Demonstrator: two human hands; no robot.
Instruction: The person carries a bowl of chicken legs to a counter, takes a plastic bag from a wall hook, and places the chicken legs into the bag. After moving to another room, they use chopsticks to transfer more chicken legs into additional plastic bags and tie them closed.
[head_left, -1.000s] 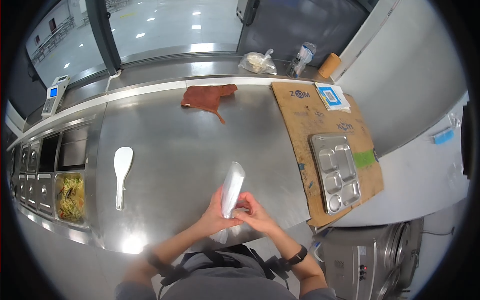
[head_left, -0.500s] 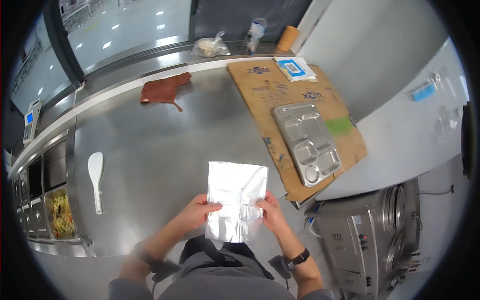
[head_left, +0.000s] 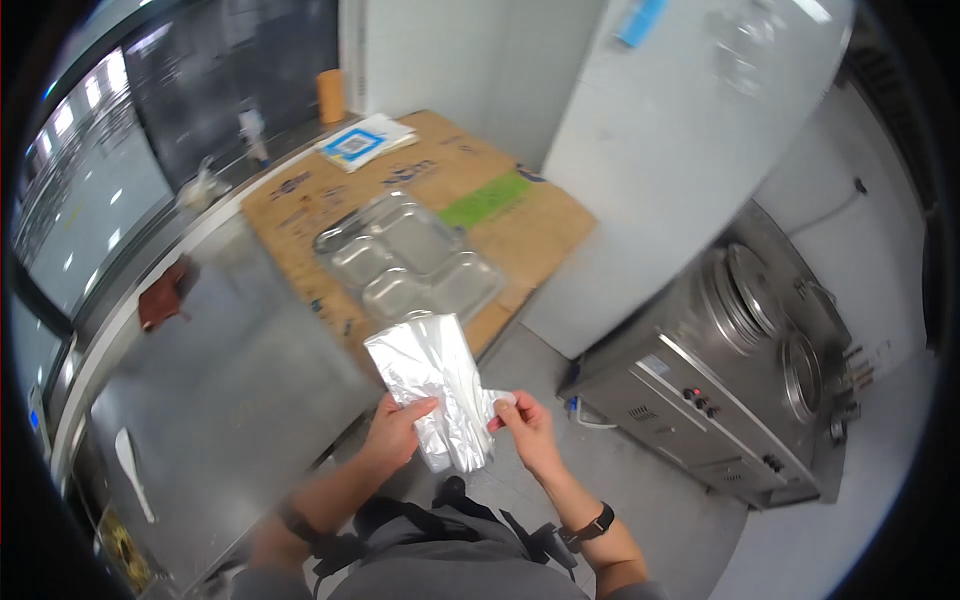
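A shiny silver foil sheet or pouch [head_left: 435, 385], creased down its length, is held up in front of my body. My left hand [head_left: 396, 432] is closed on its lower left part, thumb on top. At the right, my right hand [head_left: 525, 428] pinches a corner of the foil that sticks out sideways. Just beyond the foil's top edge, a steel compartment tray [head_left: 410, 255] lies on a flattened cardboard sheet [head_left: 540, 235].
On the steel table [head_left: 240, 400] are a white scoop [head_left: 133, 475] and a red-brown cloth [head_left: 165, 297]. White packets [head_left: 365, 143] lie on the cardboard, near an orange cylinder [head_left: 330, 96]. A steel appliance [head_left: 690, 400] stands at the right.
The view has turned to the right, bringing the tray and cardboard ahead. The foil is now tilted and folded, and my right hand has pulled its right corner outward.
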